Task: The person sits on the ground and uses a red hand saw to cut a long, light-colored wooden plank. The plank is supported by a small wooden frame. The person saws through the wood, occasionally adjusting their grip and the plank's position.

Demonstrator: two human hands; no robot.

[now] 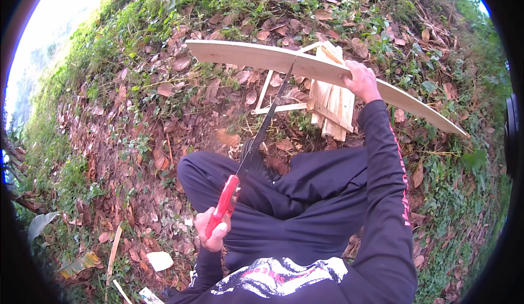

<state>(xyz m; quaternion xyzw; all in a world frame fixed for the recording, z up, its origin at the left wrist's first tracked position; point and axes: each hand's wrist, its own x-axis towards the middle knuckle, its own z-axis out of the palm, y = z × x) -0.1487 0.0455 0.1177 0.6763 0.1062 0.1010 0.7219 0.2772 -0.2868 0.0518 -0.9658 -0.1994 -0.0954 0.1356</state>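
Sawing a plank [245,55] with left hand [214,231], right hand [361,81] steadying

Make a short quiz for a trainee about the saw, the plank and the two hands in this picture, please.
1. True or false: the left hand grips the red handle of the saw.
2. The right hand rests on: A) the plank; B) the stack of split wood; C) a knee.
3. Fill in: the saw blade meets the plank at its ____ edge.

Key: 1 true; 2 A; 3 near.
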